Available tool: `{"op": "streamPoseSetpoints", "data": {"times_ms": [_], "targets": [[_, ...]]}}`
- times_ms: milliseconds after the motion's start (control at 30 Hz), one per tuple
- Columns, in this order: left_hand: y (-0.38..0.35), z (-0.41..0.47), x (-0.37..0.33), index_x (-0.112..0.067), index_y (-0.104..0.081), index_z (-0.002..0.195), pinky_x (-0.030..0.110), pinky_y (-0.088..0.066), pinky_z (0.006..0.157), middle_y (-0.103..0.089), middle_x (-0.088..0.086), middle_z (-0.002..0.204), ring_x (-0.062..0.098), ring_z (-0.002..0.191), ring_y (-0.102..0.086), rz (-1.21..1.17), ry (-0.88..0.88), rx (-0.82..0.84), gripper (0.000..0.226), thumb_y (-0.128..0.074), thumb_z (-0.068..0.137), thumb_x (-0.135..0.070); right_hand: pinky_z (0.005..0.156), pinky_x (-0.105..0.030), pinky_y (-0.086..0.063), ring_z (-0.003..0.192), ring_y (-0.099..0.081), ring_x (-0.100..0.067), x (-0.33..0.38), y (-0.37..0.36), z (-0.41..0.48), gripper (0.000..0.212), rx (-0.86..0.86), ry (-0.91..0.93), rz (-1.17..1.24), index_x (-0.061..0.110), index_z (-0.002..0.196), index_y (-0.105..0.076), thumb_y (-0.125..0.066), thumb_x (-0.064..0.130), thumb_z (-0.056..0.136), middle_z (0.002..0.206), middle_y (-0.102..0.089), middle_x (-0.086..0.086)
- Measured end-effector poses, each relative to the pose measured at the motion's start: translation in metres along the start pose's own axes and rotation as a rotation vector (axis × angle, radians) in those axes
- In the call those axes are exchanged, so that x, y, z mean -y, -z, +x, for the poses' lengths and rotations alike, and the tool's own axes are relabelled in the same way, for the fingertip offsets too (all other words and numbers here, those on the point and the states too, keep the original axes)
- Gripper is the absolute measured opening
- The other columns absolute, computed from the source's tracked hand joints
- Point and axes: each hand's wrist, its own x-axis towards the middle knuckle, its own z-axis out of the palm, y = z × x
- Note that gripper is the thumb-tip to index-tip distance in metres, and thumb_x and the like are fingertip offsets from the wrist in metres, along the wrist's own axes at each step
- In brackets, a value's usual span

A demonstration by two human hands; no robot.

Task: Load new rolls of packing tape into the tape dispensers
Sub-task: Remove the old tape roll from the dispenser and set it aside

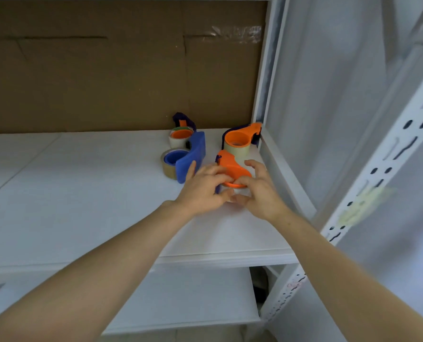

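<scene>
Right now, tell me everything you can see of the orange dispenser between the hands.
The orange dispenser looks like smooth plastic, with a curved handle pointing away from the camera and a round rim at its near end, seated over a pale tape roll. A dark blue part shows at its far tip. It rests on the white shelf, near the right post. The left hand and right hand both grip it.

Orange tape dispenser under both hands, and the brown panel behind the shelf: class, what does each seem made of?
Orange tape dispenser: apparently moulded plastic, given its smooth, evenly coloured, rounded form. Brown panel: probably cardboard, matt with creases and a taped seam.
</scene>
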Motion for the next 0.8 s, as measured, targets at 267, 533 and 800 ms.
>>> {"op": "streamPoseSetpoints", "data": {"times_ms": [267, 533, 800], "targets": [[0.018, 0.010, 0.002, -0.007, -0.063, 0.082, 0.034, -0.042, 0.068, -0.056, 0.006, 0.075, 0.021, 0.077, -0.053, -0.172, 0.034, 0.153, 0.017, -0.060, 0.091, -0.022, 0.107, -0.032, -0.035, 0.127, -0.033, -0.014, 0.009, 0.008, 0.007, 0.081, -0.196, -0.104, 0.555, 0.025, 0.122, -0.036, -0.087, 0.009, 0.060, 0.143, -0.022, -0.003], [0.030, 0.004, 0.006, 0.000, -0.067, 0.085, 0.038, -0.058, 0.080, -0.067, 0.015, 0.092, 0.025, 0.089, -0.066, -0.773, 0.295, 0.059, 0.020, -0.079, 0.071, -0.009, 0.094, -0.039, -0.052, 0.117, -0.054, -0.021, 0.002, 0.005, 0.015, 0.088, 0.010, -0.217, 0.915, 0.023, 0.133, -0.043, -0.088, 0.016, 0.058, 0.126, -0.054, 0.000], [0.036, -0.006, 0.013, -0.012, -0.071, 0.086, 0.031, -0.057, 0.078, -0.067, 0.004, 0.095, 0.018, 0.092, -0.065, -1.030, 0.395, 0.142, 0.006, -0.069, 0.080, -0.009, 0.092, -0.046, -0.052, 0.117, -0.053, -0.027, 0.012, 0.005, 0.016, 0.072, -0.009, -0.316, 1.069, 0.022, 0.122, -0.047, -0.083, 0.005, 0.062, 0.126, -0.053, -0.008]]}}
